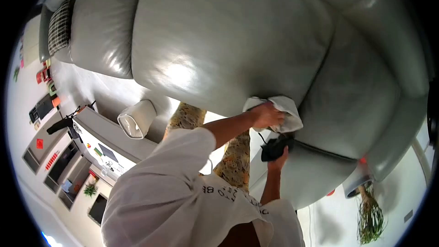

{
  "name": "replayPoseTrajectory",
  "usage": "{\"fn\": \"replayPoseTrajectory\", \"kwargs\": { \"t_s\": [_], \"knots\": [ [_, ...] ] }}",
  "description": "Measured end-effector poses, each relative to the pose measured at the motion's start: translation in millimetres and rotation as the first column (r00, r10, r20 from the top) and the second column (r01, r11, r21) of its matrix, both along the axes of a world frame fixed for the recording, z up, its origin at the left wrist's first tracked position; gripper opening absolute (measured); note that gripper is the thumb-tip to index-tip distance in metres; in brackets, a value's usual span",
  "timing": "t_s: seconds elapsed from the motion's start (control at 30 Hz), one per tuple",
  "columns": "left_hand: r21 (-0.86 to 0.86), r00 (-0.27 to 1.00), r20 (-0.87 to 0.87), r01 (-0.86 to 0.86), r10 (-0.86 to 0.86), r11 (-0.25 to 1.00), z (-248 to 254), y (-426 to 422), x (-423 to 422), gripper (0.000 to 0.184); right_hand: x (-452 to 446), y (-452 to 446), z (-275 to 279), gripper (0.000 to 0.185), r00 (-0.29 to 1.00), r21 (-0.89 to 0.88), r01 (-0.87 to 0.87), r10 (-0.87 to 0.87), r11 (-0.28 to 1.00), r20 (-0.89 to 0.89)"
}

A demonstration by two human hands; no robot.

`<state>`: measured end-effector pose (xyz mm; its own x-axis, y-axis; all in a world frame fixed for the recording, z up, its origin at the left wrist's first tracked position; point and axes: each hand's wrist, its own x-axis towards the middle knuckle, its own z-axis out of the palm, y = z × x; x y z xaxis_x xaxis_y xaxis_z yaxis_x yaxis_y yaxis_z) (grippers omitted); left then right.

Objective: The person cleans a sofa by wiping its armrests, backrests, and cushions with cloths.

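My left hand (pixel 267 115) reaches across in front of me, its fingers closed on a bunched white cloth (pixel 290 110) at the front edge of the grey leather sofa (pixel 228 41). Nearer to me, my right hand (pixel 282 158) grips a small black crumpled item (pixel 273 150); its exact kind does not show. A thin dark cord or strap runs from near the black item up toward the white cloth. Part of the cloth is hidden under my left hand.
A white bin (pixel 137 119) stands on the floor at left, near a white table (pixel 107 144) with several items on it. A checked cushion (pixel 60 27) rests at the sofa's far end. A potted plant (pixel 369 215) stands beyond the sofa at lower right.
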<state>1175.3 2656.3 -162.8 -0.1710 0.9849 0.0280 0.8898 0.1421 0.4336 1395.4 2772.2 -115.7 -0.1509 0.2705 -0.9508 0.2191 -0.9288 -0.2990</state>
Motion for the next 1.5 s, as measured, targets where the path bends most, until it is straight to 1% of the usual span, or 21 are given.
{"fn": "replayPoseTrajectory", "kwargs": {
  "t_s": [0.1, 0.23, 0.33, 0.47, 0.57, 0.6, 0.67, 0.73, 0.77, 0.8, 0.83, 0.9, 0.97, 1.03, 1.1, 1.13, 1.23, 1.3, 1.37, 1.43, 1.5],
  "knots": [
    [0.023, 0.996, -0.088, 0.028, -0.026, 0.999, 4, 19, -52, 0.013, -11, 23, 5, 0.048, 0.983, 0.283, -0.138, 0.096, 0.949, 0.157],
    [0.066, 0.904, 0.031, -0.428, 0.426, 0.902, -27, -29, -181, 0.026, -109, 35, 38, 0.061, 0.944, 0.484, -0.289, 0.163, 0.826, 0.285],
    [0.024, 0.573, -0.006, -0.819, 0.820, 0.573, 3, -158, -264, 0.044, -162, 45, 21, 0.059, 0.966, 0.548, -0.259, 0.225, 0.796, 0.129],
    [-0.097, 0.108, -0.313, -0.992, 0.944, 0.082, -25, -380, -208, 0.052, -259, 26, 7, 0.055, 0.951, 0.471, -0.219, 0.295, 0.854, -0.094],
    [-0.517, -0.430, -0.359, -0.647, 0.829, -0.560, -53, -496, -81, 0.059, -293, 11, -13, 0.057, 0.959, 0.261, -0.082, 0.147, 0.962, -0.243],
    [-0.256, -0.436, -0.440, -0.777, 0.785, -0.575, -166, -566, 17, 0.062, -303, 4, -13, 0.057, 0.976, 0.229, -0.034, 0.082, 0.973, -0.204],
    [-0.275, -0.734, -0.261, -0.566, 0.627, -0.777, -54, -431, -26, 0.063, -311, -4, -19, 0.057, 0.985, 0.229, 0.039, 0.001, 0.973, -0.173],
    [-0.310, -0.553, -0.136, -0.765, 0.822, -0.565, -44, -350, -18, 0.063, -296, 5, -34, 0.058, 0.981, 0.290, 0.071, -0.014, 0.954, -0.194],
    [-0.202, -0.369, 0.172, -0.921, 0.913, -0.334, -31, -306, -22, 0.060, -296, 5, -40, 0.060, 0.982, 0.306, 0.063, -0.005, 0.950, -0.187],
    [-0.138, -0.115, 0.165, -0.986, 0.980, -0.092, -9, -260, -40, 0.062, -295, 7, -43, 0.062, 0.984, 0.318, 0.054, 0.004, 0.946, -0.180],
    [-0.279, 0.031, 0.351, -0.951, 0.936, 0.136, -20, -231, -33, 0.047, -295, 8, -42, 0.065, 0.985, 0.328, 0.049, 0.008, 0.943, -0.171],
    [-0.025, 0.760, 0.278, -0.606, 0.588, 0.795, 28, -206, -114, 0.029, -301, 0, -36, 0.065, 0.994, 0.367, 0.034, 0.008, 0.930, -0.113],
    [-0.002, 0.880, 0.140, -0.457, 0.453, 0.889, 9, -207, -168, 0.019, -306, -3, -32, 0.063, 0.994, 0.378, 0.050, -0.008, 0.925, -0.112],
    [-0.213, 0.848, -0.052, -0.526, 0.528, 0.824, -3, -236, -238, 0.026, -304, 1, -36, 0.057, 0.990, 0.346, 0.076, -0.029, 0.935, -0.140],
    [0.070, 0.514, -0.116, -0.849, 0.850, 0.523, -40, -304, -300, 0.043, -303, 1, -38, 0.057, 0.995, 0.348, 0.067, -0.035, 0.935, -0.097],
    [-0.160, 0.209, 0.091, -0.962, 0.974, 0.222, -41, -337, -332, 0.048, -301, 1, -38, 0.057, 0.996, 0.349, 0.065, -0.043, 0.935, -0.072],
    [-0.538, 0.428, -0.551, -0.838, 0.716, 0.088, -63, -447, -418, 0.044, -300, 3, -39, 0.055, 0.986, 0.245, 0.145, -0.120, 0.959, -0.116],
    [-0.295, -0.086, -0.287, -0.940, 0.954, -0.173, -47, -444, -451, 0.048, -306, 2, -38, 0.052, 0.984, 0.196, 0.172, -0.158, 0.966, -0.086],
    [-0.340, -0.068, -0.172, -0.932, 0.983, -0.124, -52, -402, -476, 0.040, -291, 10, -59, 0.050, 0.942, 0.088, 0.144, -0.110, 0.986, -0.317],
    [-0.148, 0.064, -0.431, -0.989, 0.900, 0.000, -53, -325, -467, 0.038, -286, 6, -66, 0.047, 0.862, -0.001, 0.087, -0.076, 0.996, -0.501],
    [0.017, 0.169, -0.330, -0.983, 0.929, 0.185, -50, -254, -458, 0.036, -288, 0, -72, 0.046, 0.902, -0.001, 0.137, -0.126, 0.991, -0.412]
  ]
}}
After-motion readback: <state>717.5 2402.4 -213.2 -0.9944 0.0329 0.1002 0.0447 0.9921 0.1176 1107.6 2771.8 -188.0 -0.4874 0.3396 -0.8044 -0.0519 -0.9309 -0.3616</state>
